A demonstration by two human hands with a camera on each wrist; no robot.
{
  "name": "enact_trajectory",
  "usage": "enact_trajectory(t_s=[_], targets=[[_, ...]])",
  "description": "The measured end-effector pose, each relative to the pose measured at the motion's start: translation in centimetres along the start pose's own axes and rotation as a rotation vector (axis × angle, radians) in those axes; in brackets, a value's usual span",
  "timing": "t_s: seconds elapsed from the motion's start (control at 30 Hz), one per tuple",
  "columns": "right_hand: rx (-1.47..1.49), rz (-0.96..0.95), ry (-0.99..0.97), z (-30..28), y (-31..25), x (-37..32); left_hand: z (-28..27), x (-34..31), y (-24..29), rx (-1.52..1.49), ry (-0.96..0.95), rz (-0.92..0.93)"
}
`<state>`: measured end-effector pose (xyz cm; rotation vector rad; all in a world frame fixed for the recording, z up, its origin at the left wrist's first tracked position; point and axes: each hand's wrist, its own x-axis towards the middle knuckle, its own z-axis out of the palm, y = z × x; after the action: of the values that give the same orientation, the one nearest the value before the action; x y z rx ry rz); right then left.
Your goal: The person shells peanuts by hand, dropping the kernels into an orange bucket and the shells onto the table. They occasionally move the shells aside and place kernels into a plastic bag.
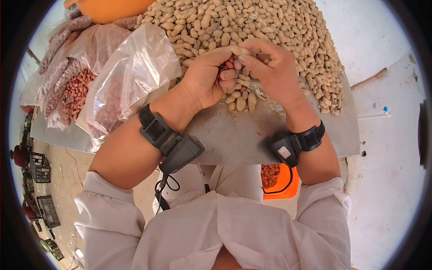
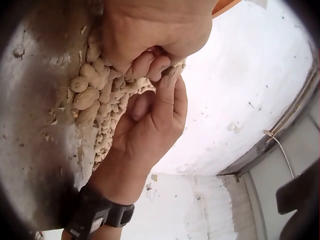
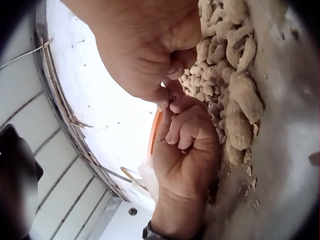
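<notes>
Both hands meet over the near edge of a heap of unshelled peanuts (image 1: pixel 288 27). Between the fingertips is one peanut (image 1: pixel 239 51) in its shell, pinched from both sides. The left hand (image 1: pixel 208 75) pinches its end with thumb and forefinger; the other fingers curl over red peanut kernels (image 1: pixel 229 64) in the palm. From the other side, thumb and forefinger of the right hand (image 1: pixel 276 67) grip the shell. In the left wrist view the pale peanut shell (image 2: pixel 176 69) shows at the fingertips. The right wrist view has the fingers largely covering it.
Loose peanuts (image 1: pixel 241 101) lie on the metal table (image 1: pixel 229 135) below the hands. Clear plastic bags (image 1: pixel 135 67) of red kernels (image 1: pixel 77 95) stand at the left, by an orange basin (image 1: pixel 114 10). Beneath the table edge is an orange container (image 1: pixel 288 182) with reddish bits.
</notes>
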<state>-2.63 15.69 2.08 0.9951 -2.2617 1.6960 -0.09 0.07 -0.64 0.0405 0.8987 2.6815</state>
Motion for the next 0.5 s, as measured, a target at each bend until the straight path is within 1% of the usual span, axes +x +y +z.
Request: enact_trajectory(t_s=[0.1,0.2,0.3,0.37,0.4,0.47,0.5], targets=[[-0.051,0.026,-0.111,-1.8,0.1,0.6,-0.3,0.2,-0.1,0.038,-0.015,0.038],[-0.195,0.175,-0.411,-4.6,-0.8,0.7,-0.5,0.2,0.3,0.005,-0.002,0.063],[-0.479,0.150,-0.626,-6.0,-1.0,0.9,-1.0,0.2,0.6,-0.046,-0.003,0.040],[-0.479,0.133,-0.599,-6.2,-1.0,0.9,-0.7,0.1,0.7,-0.073,0.014,0.031],[-0.481,0.123,-0.586,-6.3,-1.0,0.9,-0.3,0.0,0.8,-0.065,0.053,0.032],[-0.345,0.197,-0.460,-6.2,-1.1,0.8,0.6,-0.3,0.9,-0.051,0.134,0.033],[-0.276,0.233,-0.397,-6.1,-1.2,0.8,0.5,-0.3,0.9,-0.038,0.125,0.025]])
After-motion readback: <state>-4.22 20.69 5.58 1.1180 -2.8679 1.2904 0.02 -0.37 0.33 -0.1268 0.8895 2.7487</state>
